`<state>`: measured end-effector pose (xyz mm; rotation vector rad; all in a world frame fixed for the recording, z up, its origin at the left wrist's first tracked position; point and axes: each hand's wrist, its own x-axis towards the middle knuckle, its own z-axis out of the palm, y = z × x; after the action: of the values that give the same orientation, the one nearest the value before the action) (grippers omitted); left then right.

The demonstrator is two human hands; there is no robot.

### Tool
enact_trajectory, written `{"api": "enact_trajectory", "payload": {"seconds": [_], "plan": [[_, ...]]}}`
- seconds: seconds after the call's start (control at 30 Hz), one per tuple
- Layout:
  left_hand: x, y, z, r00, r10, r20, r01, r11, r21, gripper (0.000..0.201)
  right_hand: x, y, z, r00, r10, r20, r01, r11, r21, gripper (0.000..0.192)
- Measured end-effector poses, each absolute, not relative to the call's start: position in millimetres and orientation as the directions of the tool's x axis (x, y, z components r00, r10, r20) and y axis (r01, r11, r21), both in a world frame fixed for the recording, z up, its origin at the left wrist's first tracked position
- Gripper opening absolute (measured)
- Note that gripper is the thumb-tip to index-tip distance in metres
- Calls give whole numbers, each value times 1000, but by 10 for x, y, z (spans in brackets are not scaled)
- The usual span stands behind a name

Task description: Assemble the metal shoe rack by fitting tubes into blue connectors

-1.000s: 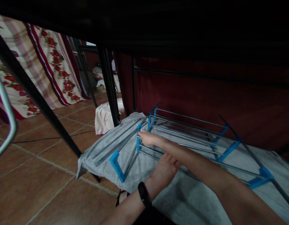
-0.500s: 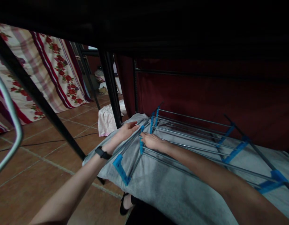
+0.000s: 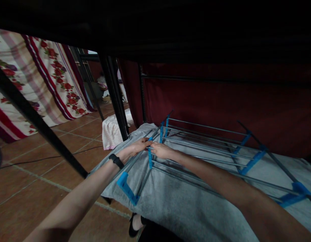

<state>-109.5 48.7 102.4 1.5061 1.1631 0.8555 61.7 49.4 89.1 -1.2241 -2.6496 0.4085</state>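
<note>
Floral striped curtain, terracotta tiled floor, black metal frame leg, perhaps folded pink cloth

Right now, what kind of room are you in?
Probably a room in a home: tiled floor, a flowered curtain hanging, and a metal rack with blue joints lying on a grey cloth.

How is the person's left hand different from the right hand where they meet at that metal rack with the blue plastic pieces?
The left hand wears a black wristband; the right hand has a bare wrist. The left hand comes from outside the rack, over loose grey metal rods, while the right hand reaches across the rack's own bars. Both rest on metal rods beside the same blue plastic bracket, above the grey cloth.
</note>
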Motion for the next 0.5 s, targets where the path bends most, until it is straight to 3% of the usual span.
{"api": "enact_trajectory", "payload": {"seconds": [0.17,0.5], "plan": [[-1090,511,1029,270,958,-99,267,24,963,45,642,508,866,-642,764,65,707,622,-337,30],[-1077,524,942,211,974,-77,185,37,982,48,757,634,909,-642,760,101,680,626,-382,32]]}}
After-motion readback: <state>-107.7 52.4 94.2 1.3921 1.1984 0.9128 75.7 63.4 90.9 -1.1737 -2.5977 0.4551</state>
